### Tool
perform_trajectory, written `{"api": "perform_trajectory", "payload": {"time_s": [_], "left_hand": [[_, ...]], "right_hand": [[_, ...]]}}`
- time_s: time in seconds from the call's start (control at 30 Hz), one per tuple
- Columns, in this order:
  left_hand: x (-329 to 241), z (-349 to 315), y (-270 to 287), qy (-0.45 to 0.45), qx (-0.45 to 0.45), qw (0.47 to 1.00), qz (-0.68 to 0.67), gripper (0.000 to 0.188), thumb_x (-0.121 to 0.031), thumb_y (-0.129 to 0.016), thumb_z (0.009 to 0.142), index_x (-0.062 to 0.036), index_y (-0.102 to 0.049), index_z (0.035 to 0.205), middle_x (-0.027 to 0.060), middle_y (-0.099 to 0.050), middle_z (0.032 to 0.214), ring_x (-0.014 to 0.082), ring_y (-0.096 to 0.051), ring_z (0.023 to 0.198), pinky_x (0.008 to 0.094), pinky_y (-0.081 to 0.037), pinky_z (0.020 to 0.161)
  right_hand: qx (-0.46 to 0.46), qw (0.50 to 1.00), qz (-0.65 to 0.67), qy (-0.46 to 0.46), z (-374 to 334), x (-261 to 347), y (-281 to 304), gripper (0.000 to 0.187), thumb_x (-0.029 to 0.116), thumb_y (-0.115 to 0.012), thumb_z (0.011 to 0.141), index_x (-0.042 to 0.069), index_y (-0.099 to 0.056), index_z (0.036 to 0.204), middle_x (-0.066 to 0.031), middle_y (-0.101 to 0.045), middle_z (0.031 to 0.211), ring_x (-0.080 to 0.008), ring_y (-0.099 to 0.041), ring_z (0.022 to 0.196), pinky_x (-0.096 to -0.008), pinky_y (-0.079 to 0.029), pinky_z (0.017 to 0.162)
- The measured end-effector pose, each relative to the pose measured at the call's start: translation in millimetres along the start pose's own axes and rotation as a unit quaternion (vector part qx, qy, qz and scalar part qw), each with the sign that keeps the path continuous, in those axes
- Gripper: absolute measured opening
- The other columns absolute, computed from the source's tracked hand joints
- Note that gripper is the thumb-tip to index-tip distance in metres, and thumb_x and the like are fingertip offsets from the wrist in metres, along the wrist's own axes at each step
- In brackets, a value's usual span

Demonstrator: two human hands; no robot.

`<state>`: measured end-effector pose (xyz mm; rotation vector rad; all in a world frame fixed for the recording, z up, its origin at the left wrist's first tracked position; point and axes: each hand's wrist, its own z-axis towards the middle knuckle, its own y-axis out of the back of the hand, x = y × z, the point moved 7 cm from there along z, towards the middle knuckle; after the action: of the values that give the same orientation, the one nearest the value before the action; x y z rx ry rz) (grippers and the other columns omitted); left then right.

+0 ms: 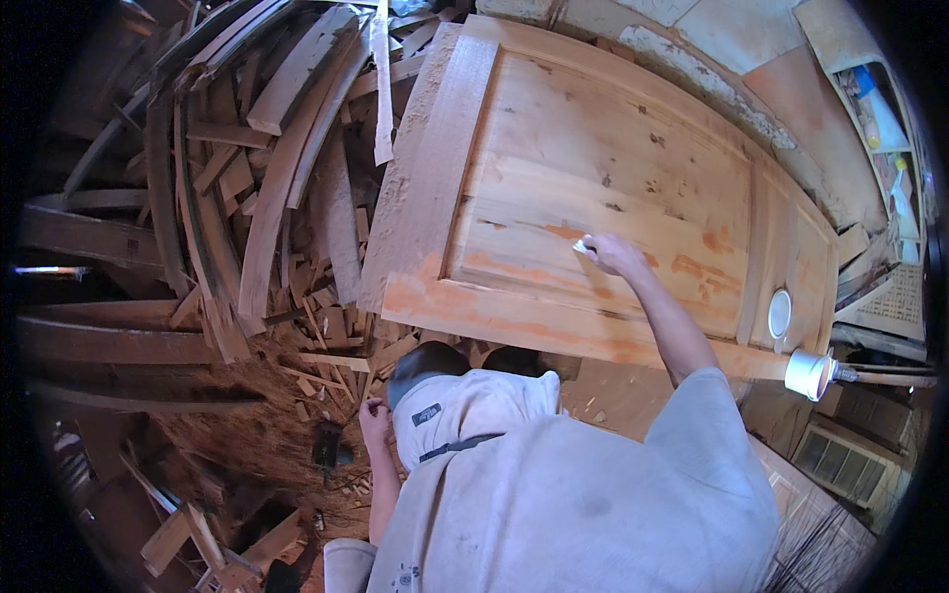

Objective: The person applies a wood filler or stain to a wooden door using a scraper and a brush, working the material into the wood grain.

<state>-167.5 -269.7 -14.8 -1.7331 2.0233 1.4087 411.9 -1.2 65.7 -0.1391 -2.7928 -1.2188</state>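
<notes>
A large wooden panelled door (593, 138) lies flat before me, with orange-brown smears along its near frame and across the panel. My right hand (615, 255) reaches over the panel, its fingers closed on a small white pad (581, 244) pressed to the wood; whether it is cloth or paper I cannot tell. My left hand (375, 420) hangs low at my left side, off the door, fingers curled in; anything inside them is hidden. Toward the door's right end lies a round white lid (780, 313). An open white tub (809, 376) stands by the near right edge.
Offcuts and long boards (297, 128) are heaped to the left of the door, with a pale strip (383, 89) sticking out toward it. Wood scraps and sawdust cover the floor (237, 445). At far right, a shelf (880, 128) holds bottles. A slatted wooden piece (840, 460) lies below the tub.
</notes>
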Motion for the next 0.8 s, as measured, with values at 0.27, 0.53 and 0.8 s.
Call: {"api": "perform_trajectory", "payload": {"time_s": [0.27,0.53,0.8], "left_hand": [[65.7,15.0,-28.5,-0.018,0.042,0.998,0.046,0.019,-0.006,-0.057,0.076,0.0012,-0.060,0.094,0.0098,-0.062,0.085,0.0196,-0.059,0.077,0.0312,-0.048,0.075],[-26.7,40.7,-22.9,-0.004,0.100,0.992,-0.079,0.012,-0.002,-0.052,0.084,-0.0028,-0.056,0.095,0.0013,-0.053,0.078,0.0077,-0.049,0.069,0.0234,-0.041,0.061],[-26.1,25.6,12.6,-0.045,0.040,0.998,-0.020,0.017,-0.005,-0.060,0.080,-0.0015,-0.055,0.096,0.0035,-0.057,0.085,0.0122,-0.053,0.075,0.0259,-0.045,0.072]], "right_hand": [[-0.277,0.935,0.221,0.002,-35.5,4.7,-20.3,0.039,0.025,-0.052,0.092,0.022,-0.052,0.131,-0.0177,-0.067,0.094,-0.0312,-0.066,0.083,-0.0415,-0.051,0.075],[-0.291,0.886,0.341,-0.116,3.5,100.1,-49.8,0.049,0.019,-0.049,0.091,0.006,-0.039,0.137,-0.0281,-0.059,0.108,-0.0423,-0.059,0.096,-0.0473,-0.046,0.085],[-0.266,0.868,0.374,-0.190,15.9,110.9,-53.6,0.046,0.020,-0.049,0.091,0.007,-0.043,0.135,-0.0276,-0.061,0.105,-0.0432,-0.060,0.090,-0.0480,-0.048,0.081]]}}
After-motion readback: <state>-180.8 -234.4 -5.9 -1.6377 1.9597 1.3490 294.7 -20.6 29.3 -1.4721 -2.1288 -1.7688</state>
